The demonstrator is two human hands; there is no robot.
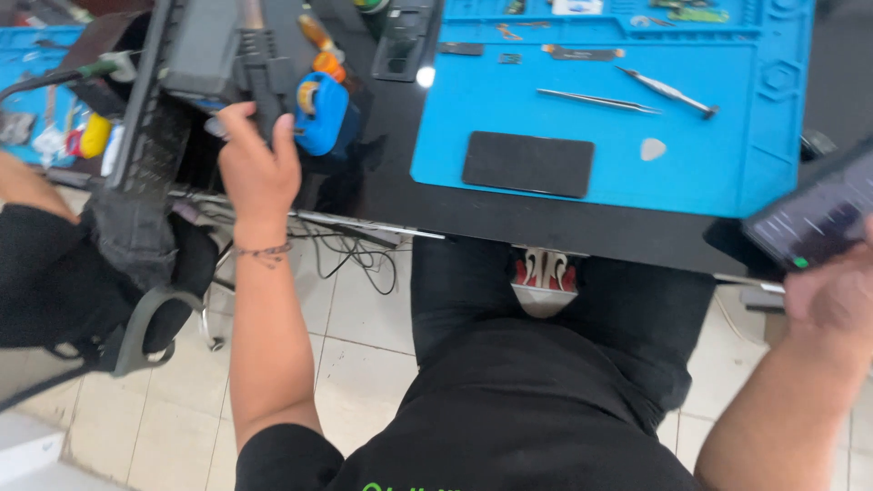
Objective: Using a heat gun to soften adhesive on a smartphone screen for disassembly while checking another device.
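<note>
A: Right hand (832,295), nearest, low right?
B: A lit phone (818,218) is gripped, held off the bench edge.
A: Left hand (257,164)?
B: Closed round a black handle (264,77) by the station (195,45), left of the blue mat (582,118).
A: On the mat?
B: A dark slab (528,164), pick (652,148) and tweezers (596,101) are seen farther back.

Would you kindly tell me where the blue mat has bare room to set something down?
The blue silicone work mat is bare right of the black rectangular phone panel, below the white triangular pick, and between that panel and the thin metal tweezers. Its top edge and the desk by the left hand are crowded.
</note>
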